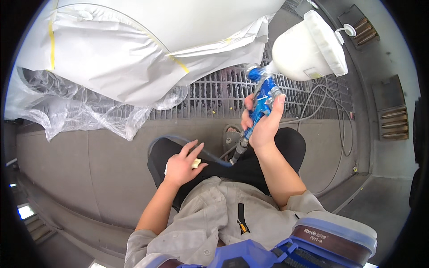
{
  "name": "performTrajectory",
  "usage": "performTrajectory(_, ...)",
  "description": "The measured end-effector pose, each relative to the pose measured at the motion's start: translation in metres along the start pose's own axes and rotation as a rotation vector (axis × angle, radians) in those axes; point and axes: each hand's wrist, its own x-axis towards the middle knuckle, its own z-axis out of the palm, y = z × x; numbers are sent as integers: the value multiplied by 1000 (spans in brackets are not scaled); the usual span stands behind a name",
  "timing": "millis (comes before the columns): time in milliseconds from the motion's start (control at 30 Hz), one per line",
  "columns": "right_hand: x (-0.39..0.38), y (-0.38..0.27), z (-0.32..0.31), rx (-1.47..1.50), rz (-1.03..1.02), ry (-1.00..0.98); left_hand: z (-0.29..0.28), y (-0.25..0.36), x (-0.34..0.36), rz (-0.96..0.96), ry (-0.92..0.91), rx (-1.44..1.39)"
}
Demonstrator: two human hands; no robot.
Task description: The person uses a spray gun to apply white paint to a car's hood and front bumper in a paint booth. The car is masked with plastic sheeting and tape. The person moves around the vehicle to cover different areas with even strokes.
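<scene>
My right hand [266, 123] is wrapped round the handle of a blue spray gun [263, 96], thumb raised along its side. On top of the gun sits a white paint cup [304, 47], tilted to the right, its small lid cap hanging off the end. From the metal fitting below the handle a bluish air hose [203, 154] loops left over my legs. My left hand [181, 167] rests over my left thigh, fingers half curled round a small pale yellowish piece [195, 163], perhaps a wad of tape or cloth. Most of that piece is hidden under the palm.
Ahead stands a white curved panel [205, 18] edged with masking paper [107, 58], yellow tape and clear plastic film [96, 111]. A floor grating [214, 96] runs beneath it. Grey hose coils [313, 100] lie at right, near the wall. A respirator [335, 239] fills the lower edge.
</scene>
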Motion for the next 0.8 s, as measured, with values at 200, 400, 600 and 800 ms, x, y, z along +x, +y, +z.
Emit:
performTrajectory(200, -9, -32, 22, 124, 130, -375, 9, -8, 24, 8, -225, 41)
performTrajectory(400, -1, -71, -2, -8, -126, -135, 32, -25, 31, -110, -182, 136)
performTrajectory(600, -4, -76, 15, 16, -192, 29, 34, -79, 36, -346, -43, 280)
performTrajectory(800, -9, -74, 44, 23, 35, -510, -8, -118, -1, -430, 149, 287)
